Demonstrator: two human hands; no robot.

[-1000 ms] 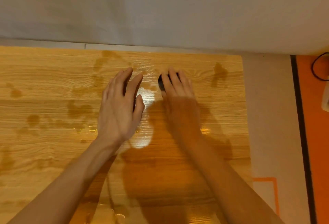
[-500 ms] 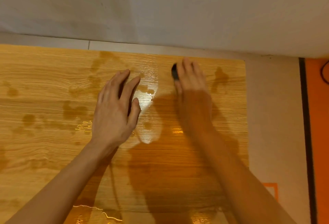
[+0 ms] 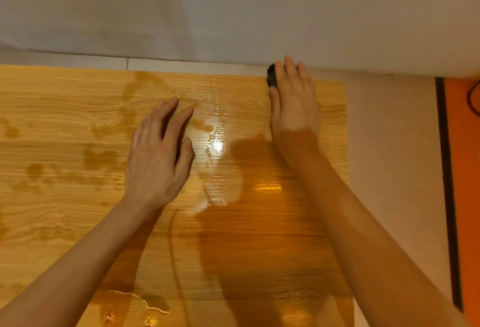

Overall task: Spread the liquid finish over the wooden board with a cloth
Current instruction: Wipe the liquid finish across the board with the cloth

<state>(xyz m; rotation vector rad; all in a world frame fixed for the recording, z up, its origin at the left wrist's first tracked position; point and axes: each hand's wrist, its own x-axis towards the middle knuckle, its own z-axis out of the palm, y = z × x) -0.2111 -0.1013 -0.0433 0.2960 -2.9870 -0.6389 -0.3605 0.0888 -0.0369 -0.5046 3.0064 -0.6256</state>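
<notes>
Right hand (image 3: 293, 98) pressed flat on the dark cloth (image 3: 271, 77) at the board's (image 3: 78, 108) far right edge. Left hand (image 3: 158, 155) lay open, holding nothing, beside wet finish (image 3: 215, 145). I judged the cloth soft, the finish slippery; palm pressure suited it best.

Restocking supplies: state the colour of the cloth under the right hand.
Black cloth, head view.

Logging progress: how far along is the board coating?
Done: the glossy band down the board, from mid-board toward the near edge. In hand: right hand presses the dark cloth at the far edge; left hand rests flat on the board. Left: the left side, with only separate blotches unspread.
</notes>
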